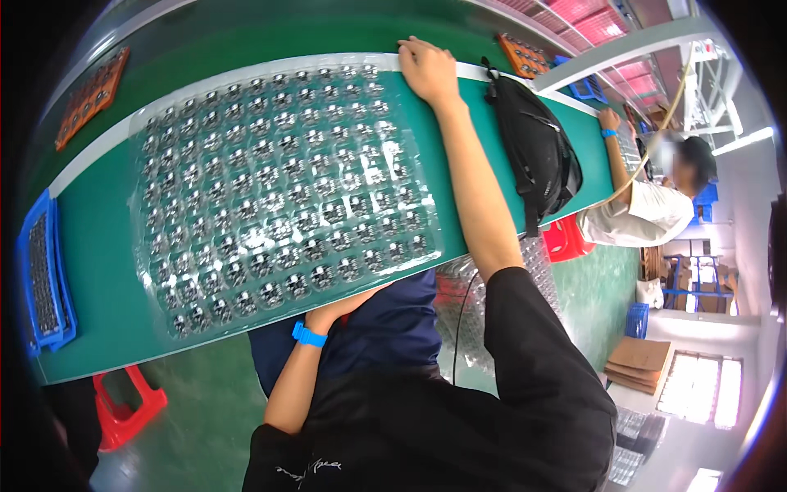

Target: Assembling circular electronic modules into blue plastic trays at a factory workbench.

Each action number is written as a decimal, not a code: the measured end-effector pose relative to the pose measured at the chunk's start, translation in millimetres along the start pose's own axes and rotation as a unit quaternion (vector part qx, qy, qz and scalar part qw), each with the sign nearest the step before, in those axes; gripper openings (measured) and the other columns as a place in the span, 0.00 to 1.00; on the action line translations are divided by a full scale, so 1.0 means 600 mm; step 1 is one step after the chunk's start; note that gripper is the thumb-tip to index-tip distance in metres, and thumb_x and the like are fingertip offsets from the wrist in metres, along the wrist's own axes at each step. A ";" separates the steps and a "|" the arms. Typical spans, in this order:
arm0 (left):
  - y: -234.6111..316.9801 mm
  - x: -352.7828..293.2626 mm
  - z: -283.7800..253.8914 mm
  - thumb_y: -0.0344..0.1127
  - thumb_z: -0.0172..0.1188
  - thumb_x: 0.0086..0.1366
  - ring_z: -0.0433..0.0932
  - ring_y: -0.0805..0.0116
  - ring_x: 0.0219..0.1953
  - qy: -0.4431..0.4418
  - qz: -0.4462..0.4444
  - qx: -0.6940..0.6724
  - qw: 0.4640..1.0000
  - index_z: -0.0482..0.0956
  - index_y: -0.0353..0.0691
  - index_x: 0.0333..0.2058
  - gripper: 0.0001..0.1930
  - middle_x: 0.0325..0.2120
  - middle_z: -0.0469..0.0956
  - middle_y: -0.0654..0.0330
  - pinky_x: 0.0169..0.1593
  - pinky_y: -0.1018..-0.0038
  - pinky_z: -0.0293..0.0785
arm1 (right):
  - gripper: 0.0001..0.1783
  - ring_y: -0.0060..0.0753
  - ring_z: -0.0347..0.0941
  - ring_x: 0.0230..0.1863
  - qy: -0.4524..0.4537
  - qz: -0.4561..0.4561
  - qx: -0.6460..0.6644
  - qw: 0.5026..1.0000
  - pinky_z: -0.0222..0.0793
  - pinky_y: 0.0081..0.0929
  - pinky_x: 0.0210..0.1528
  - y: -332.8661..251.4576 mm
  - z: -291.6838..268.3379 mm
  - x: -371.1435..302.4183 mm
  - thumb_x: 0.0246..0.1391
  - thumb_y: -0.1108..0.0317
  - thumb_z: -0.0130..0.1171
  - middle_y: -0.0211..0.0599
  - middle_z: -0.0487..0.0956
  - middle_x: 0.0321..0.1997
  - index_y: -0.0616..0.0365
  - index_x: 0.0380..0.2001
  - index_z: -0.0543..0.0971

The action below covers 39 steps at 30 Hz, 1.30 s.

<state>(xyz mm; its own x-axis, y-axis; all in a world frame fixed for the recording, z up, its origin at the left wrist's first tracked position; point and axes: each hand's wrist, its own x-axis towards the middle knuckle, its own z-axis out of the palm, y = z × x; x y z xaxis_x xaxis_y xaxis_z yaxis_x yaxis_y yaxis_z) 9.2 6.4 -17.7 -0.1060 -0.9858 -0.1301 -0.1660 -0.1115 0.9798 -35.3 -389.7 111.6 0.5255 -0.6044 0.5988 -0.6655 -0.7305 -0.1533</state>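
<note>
A large clear plastic tray lies on the green table, its rows of pockets filled with many small shiny metal parts. My right arm reaches across the table to the right of this tray. My right hand rests at the white far edge, fingers apart and slightly bent, with nothing seen in it. Down at the near edge, in front of my lap, is my left hand, with a blue band on its wrist. The tabletop hides its fingers, so I cannot tell what they do.
A black backpack lies right of my right forearm. Blue trays stand at the left end of the table. Orange trays sit beyond the far edge. Another person sits farther right. A red stool is below left.
</note>
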 end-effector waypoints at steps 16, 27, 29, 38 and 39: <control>0.049 -0.001 -0.021 0.54 0.65 0.70 0.78 0.56 0.60 -0.027 -0.015 -0.042 0.999 0.80 0.43 0.61 0.28 0.61 0.80 0.54 0.66 0.63 0.70 | 0.16 0.62 0.78 0.50 0.085 -0.003 -0.075 0.994 0.74 0.59 0.53 0.027 0.017 -0.001 0.61 0.55 0.59 0.53 0.82 0.49 0.55 0.41 0.85; 0.028 -0.005 -0.009 0.53 0.62 0.73 0.78 0.54 0.61 0.016 0.019 -0.006 1.000 0.78 0.42 0.63 0.28 0.60 0.80 0.53 0.66 0.63 0.69 | 0.16 0.56 0.74 0.52 0.112 -0.011 -0.030 0.993 0.71 0.51 0.53 -0.032 -0.028 0.003 0.59 0.63 0.62 0.48 0.76 0.52 0.56 0.48 0.81; 0.025 -0.007 -0.006 0.53 0.61 0.73 0.78 0.54 0.61 0.028 0.029 -0.002 0.999 0.77 0.42 0.63 0.28 0.60 0.80 0.53 0.66 0.63 0.69 | 0.17 0.57 0.73 0.53 0.110 0.009 -0.037 0.993 0.71 0.51 0.53 -0.031 -0.026 0.005 0.59 0.63 0.63 0.49 0.76 0.52 0.57 0.50 0.80; 0.223 -0.122 -0.095 0.42 0.59 0.74 0.83 0.49 0.47 -0.083 -0.008 0.111 0.990 0.80 0.34 0.52 0.17 0.47 0.84 0.49 0.54 0.64 0.78 | 0.17 0.54 0.74 0.53 0.064 0.049 -0.053 0.995 0.71 0.51 0.53 -0.018 -0.022 -0.002 0.59 0.59 0.62 0.47 0.76 0.52 0.56 0.47 0.81; 0.248 -0.145 -0.111 0.41 0.60 0.74 0.84 0.50 0.43 -0.116 -0.012 0.050 0.992 0.81 0.33 0.48 0.15 0.42 0.84 0.50 0.50 0.64 0.80 | 0.17 0.55 0.74 0.52 0.110 0.028 -0.049 0.992 0.71 0.52 0.53 -0.012 -0.019 -0.004 0.59 0.59 0.62 0.47 0.76 0.52 0.56 0.47 0.81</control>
<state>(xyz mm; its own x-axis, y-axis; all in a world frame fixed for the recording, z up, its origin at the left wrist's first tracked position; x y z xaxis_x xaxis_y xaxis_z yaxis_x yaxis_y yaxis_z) 58.8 67.0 149.8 -0.3213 -0.9263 -0.1968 -0.2668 -0.1108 0.9574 -37.9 -379.6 120.5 0.3656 -0.5514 0.7499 -0.7448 -0.6565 -0.1196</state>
